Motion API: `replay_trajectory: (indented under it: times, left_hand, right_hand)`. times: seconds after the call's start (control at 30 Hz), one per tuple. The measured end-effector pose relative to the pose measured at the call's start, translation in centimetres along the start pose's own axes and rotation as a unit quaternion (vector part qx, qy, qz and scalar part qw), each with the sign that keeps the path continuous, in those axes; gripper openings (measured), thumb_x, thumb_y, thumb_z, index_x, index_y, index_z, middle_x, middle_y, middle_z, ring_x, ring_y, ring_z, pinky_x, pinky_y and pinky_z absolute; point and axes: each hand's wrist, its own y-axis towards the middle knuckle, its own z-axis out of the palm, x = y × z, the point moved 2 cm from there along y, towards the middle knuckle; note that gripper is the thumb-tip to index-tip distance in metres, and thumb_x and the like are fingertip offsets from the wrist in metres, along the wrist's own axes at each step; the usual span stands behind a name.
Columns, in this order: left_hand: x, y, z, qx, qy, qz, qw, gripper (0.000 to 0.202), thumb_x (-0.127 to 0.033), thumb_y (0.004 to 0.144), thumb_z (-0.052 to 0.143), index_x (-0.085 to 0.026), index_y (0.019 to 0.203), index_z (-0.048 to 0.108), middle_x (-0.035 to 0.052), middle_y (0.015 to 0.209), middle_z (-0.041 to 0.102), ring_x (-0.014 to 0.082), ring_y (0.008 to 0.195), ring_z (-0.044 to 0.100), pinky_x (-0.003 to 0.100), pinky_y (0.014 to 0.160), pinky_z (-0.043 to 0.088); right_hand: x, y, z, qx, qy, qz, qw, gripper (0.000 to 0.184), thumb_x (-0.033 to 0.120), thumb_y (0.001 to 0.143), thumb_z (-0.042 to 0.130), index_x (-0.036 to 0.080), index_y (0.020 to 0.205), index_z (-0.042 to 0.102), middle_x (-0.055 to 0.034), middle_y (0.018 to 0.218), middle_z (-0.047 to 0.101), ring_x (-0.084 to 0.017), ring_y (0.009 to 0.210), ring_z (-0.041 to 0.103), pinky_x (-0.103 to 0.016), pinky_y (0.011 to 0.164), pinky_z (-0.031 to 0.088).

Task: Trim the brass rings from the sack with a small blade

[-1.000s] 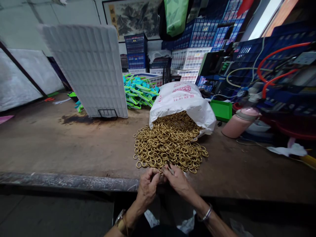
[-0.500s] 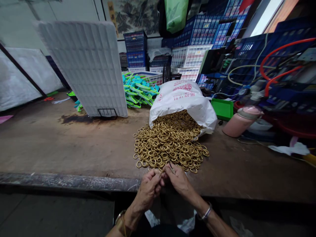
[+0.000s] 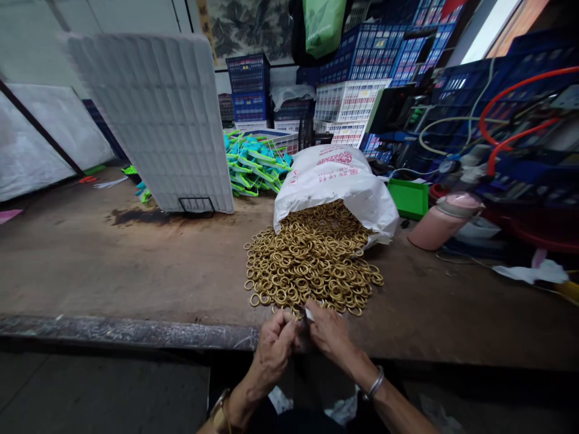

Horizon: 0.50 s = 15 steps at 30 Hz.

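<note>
My left hand (image 3: 275,342) is closed in a pinch at the table's front edge; what its fingertips hold is too small to make out. Close beside it, my right hand (image 3: 329,330) is closed too, with a small pale thing (image 3: 309,314) showing at its fingertips, its kind unclear. Just beyond both hands lies a heap of brass-coloured rings (image 3: 307,265). The rings spill from the mouth of a white woven sack (image 3: 325,172) with red print, which lies on its side.
The brown wooden table (image 3: 113,271) spreads to both sides. A tall white ribbed panel (image 3: 154,126) stands at left, green and turquoise pieces (image 3: 256,163) behind it. To the right are a green tray (image 3: 409,198), a pink bottle (image 3: 443,222) and red hoses (image 3: 493,108). Stacked crates (image 3: 353,102) fill the back.
My fingertips have moved slightly apart, and my right hand has turned so that a pale thing shows at its fingertips. The rings and sack look the same.
</note>
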Motion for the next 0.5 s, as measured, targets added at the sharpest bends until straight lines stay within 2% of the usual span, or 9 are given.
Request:
replay_trajectory:
  times: [0.1,0.23,0.37,0.5]
  left_hand:
    - [-0.2,-0.6,0.3,0.034,-0.041,-0.033,0.998,0.032,-0.047,0.074,0.052,-0.015,0.071,0.049,-0.0056,0.050,0.046,0.0027,0.037,0.028,0.018,0.038,0.019]
    - [0.6,-0.5,-0.1,0.014,-0.166,-0.096,0.981,0.033,-0.049,0.073,0.052,-0.016,0.073,0.047,-0.0026,0.064,0.052,0.0015,0.037,0.032,0.016,0.034,0.017]
    - [1.3,-0.4,-1.0,-0.013,-0.207,-0.105,0.972,0.030,-0.044,0.073,0.054,-0.015,0.073,0.048,0.0000,0.070,0.054,0.0024,0.041,0.038,0.014,0.033,0.021]
    - [1.2,-0.4,-1.6,-0.017,-0.236,-0.099,0.967,0.024,-0.040,0.074,0.053,-0.017,0.076,0.046,-0.0007,0.067,0.056,0.0040,0.040,0.041,0.015,0.032,0.023]
  right_hand:
    - [-0.4,0.5,-0.4,-0.043,-0.020,0.020,0.999,0.022,0.007,0.067,0.040,0.018,0.081,0.052,-0.0028,0.065,0.060,-0.013,0.057,0.051,-0.024,0.051,0.020]
    - [0.4,1.3,-0.6,-0.104,-0.013,-0.001,0.994,0.020,0.009,0.072,0.038,0.019,0.082,0.051,-0.0012,0.064,0.060,-0.013,0.058,0.053,-0.024,0.052,0.021]
    - [1.7,2.3,-0.4,-0.101,-0.043,0.008,0.994,0.021,0.011,0.072,0.042,0.020,0.089,0.051,-0.0014,0.067,0.062,-0.014,0.061,0.056,-0.026,0.052,0.020]
    - [2.5,3.2,-0.4,-0.081,-0.079,0.028,0.993,0.016,0.012,0.073,0.045,0.019,0.085,0.051,-0.0036,0.069,0.063,-0.015,0.060,0.057,-0.027,0.051,0.017]
